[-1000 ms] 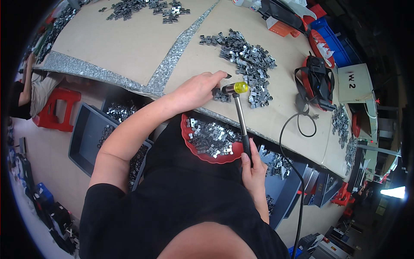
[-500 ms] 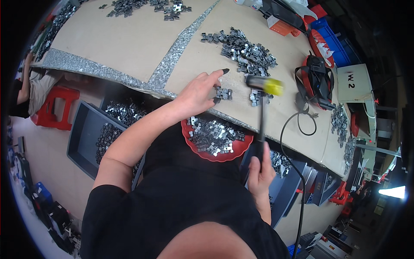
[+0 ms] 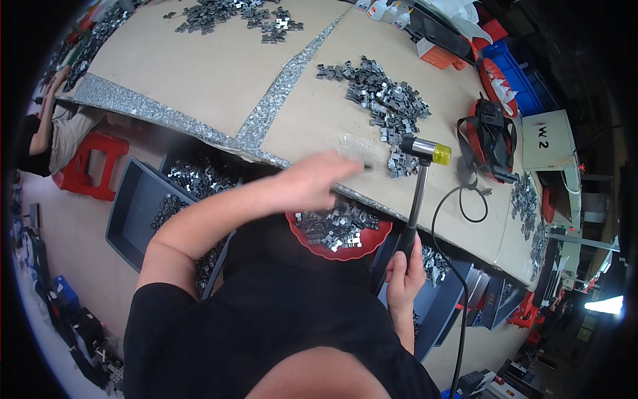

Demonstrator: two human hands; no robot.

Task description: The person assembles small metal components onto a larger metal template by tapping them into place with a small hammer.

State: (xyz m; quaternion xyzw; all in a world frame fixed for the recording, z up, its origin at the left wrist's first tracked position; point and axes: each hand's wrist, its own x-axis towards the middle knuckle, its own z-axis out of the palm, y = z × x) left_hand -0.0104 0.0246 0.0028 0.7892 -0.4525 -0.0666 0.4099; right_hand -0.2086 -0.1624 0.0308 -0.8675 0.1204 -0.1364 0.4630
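Note:
My right hand (image 3: pixel 407 269) grips the dark handle of a mallet (image 3: pixel 417 199), held upright by the table's front edge. Its head (image 3: pixel 425 149) has one black face and one yellow face, with a shiny metal middle. My left hand (image 3: pixel 316 179) is over the table edge, just above a red scalloped bowl (image 3: pixel 339 254); motion smears its fingers, and a dark covering shows on one fingertip. Small metal clip-like parts (image 3: pixel 332 229) fill the bowl on my lap. Whether a part is in the left hand cannot be seen.
A heap of metal parts (image 3: pixel 385 93) lies on the table, trailing toward the mallet head. More parts (image 3: pixel 219 14) lie at the far left. Grey bins (image 3: pixel 133 219) stand below. A black strapped device (image 3: pixel 492 133) with a cable (image 3: pixel 435 219) sits at the right.
My left hand has drawn back from the tabletop toward the bowl. The small metal part that was between its fingers no longer shows on the table. The mallet has slowed and leans slightly right.

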